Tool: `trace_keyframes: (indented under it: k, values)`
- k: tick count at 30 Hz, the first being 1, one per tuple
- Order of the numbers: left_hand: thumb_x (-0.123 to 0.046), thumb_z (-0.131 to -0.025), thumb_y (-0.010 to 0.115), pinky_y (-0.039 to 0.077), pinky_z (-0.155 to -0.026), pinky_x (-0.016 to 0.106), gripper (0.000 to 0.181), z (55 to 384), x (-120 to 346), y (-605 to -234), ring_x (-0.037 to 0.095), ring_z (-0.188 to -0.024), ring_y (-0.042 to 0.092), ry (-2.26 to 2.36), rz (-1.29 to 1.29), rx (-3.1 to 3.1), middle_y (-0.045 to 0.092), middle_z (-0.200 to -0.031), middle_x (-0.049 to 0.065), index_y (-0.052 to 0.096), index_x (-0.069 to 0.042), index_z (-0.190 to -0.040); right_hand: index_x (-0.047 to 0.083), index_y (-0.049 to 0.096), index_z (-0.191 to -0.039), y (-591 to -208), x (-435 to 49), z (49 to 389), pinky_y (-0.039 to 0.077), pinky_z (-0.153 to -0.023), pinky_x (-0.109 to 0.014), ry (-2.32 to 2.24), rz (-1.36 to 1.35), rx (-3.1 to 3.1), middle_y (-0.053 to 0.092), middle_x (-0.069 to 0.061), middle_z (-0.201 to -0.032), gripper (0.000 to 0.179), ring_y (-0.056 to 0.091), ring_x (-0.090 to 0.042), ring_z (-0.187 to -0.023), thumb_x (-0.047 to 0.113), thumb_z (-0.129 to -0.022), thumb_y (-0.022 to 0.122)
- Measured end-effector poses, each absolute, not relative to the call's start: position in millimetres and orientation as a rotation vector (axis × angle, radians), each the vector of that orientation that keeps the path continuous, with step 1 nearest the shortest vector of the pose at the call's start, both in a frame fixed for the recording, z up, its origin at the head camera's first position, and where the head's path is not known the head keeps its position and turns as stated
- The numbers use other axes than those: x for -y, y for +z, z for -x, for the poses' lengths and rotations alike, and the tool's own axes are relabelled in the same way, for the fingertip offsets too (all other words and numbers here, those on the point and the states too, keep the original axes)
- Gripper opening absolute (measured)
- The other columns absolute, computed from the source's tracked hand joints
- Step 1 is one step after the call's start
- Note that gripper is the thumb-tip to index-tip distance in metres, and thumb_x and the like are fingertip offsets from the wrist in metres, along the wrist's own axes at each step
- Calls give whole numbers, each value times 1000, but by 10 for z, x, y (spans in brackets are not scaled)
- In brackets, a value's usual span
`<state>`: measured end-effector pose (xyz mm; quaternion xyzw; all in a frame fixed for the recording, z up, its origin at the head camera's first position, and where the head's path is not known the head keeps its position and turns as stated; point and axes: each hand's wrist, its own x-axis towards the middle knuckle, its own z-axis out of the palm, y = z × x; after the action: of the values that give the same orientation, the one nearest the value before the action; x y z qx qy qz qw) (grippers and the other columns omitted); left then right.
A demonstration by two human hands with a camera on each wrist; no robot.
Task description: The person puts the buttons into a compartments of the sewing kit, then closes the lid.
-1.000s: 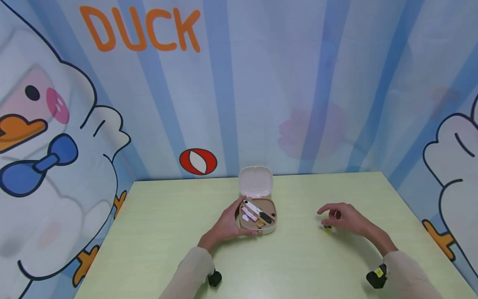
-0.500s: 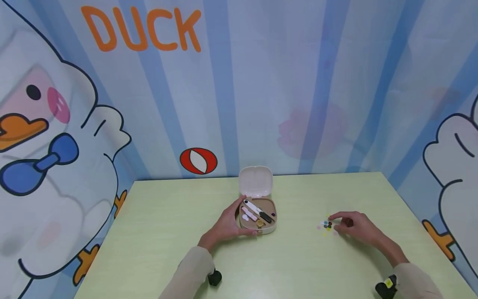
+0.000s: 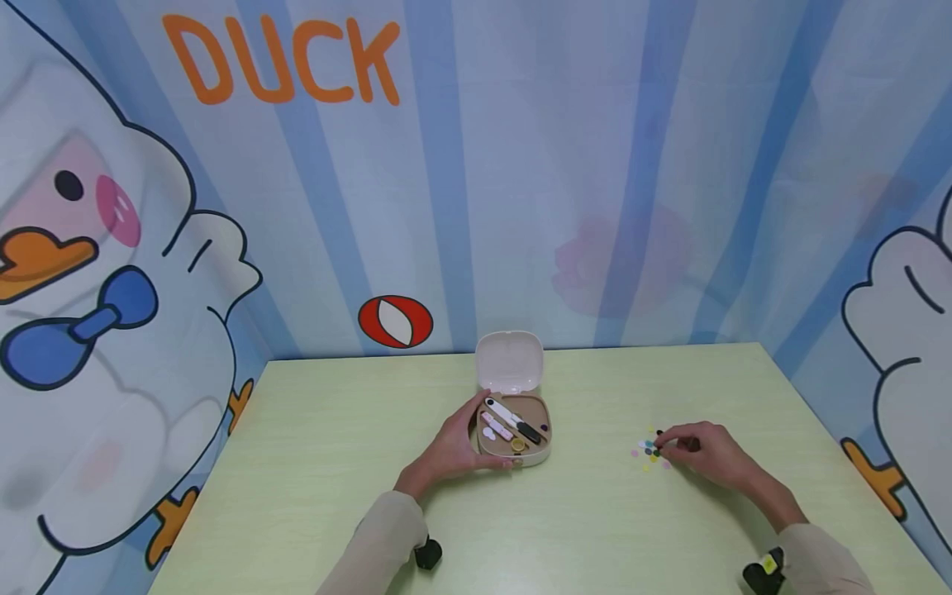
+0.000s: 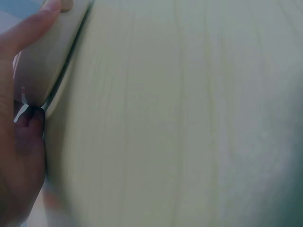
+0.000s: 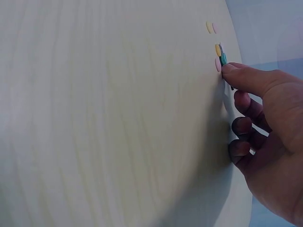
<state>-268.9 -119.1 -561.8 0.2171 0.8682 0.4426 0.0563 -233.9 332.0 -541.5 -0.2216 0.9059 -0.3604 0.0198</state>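
My left hand (image 3: 450,446) grips the left side of a small sewing box (image 3: 549,438), its thumb at the front near the tan clasp (image 4: 66,4). The pale lid (image 3: 509,362) stands raised at the back. Inside lie a white and black tool (image 3: 513,420), a pink tool (image 3: 496,426), a gold round piece (image 3: 517,445) and a dark button (image 3: 544,427). To the right, my right hand (image 3: 702,450) pinches at a scatter of small coloured buttons (image 3: 647,446). Its thumb tip meets a dark button in the right wrist view; the index finger is mostly hidden there.
The pale wooden table (image 3: 580,529) ends at a blue striped curtain (image 3: 521,165) printed with ducks, close behind the box lid. A few buttons, such as a yellow button (image 5: 209,27), lie apart from the main cluster.
My right hand has drawn back to the right, uncovering the buttons, then shifted slightly left with its thumb and index finger closing at the cluster's right side. The left hand and box have stayed put.
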Motion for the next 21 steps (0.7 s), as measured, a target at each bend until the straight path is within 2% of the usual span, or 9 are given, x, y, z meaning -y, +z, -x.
trace_keyframes:
  k: [10,21]
  values:
    - [-52,-71,94,29,-122,52,124,2676,1188,-5608,23,-153,30,1371,-647,-2609,32,-168,1,22,-21,-166,13,75,-101,-5379,-3299,2350,45,-53,-25,-1113,647,-2804,63,6,-78,4,51,-6,-63,11,-97,74]
    - [-52,-70,94,28,-123,51,125,2683,1186,-5611,23,-154,29,1344,-640,-2626,31,-168,1,21,-20,-167,15,72,-94,-5334,-3283,2365,40,-55,-25,-1077,651,-2815,57,7,-73,7,46,-5,-62,9,-96,76]
